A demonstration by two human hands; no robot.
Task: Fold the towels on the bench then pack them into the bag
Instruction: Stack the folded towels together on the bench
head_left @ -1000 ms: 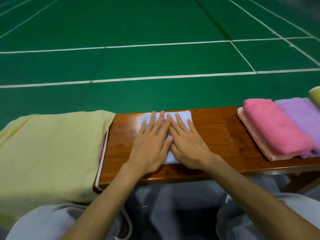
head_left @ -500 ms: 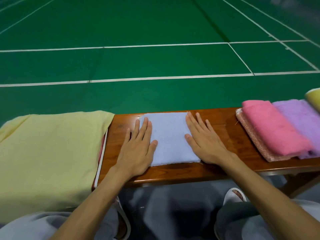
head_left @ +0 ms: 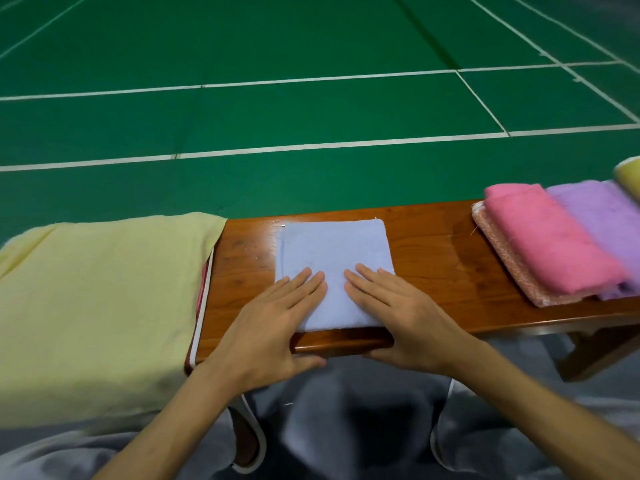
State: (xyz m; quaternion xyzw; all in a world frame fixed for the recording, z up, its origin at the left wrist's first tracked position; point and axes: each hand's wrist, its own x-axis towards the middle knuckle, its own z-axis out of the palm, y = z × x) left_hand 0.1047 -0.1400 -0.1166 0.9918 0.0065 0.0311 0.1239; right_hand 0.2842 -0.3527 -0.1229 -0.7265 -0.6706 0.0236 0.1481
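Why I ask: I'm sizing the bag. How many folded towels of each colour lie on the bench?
Light blue towel: 1
Pink towel: 1
Purple towel: 1
Peach towel under the pink: 1
Yellow towel, cut off at right: 1
Total: 5
Pale yellow cloth at left not counted.

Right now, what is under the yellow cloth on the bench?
Only a red and white edge shows along the right side of the yellow cloth, on the bench. Whatever it belongs to is covered.

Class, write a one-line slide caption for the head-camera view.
Left hand and right hand flat on a folded light-blue towel on a wooden bench, beside pink towel and purple towel.
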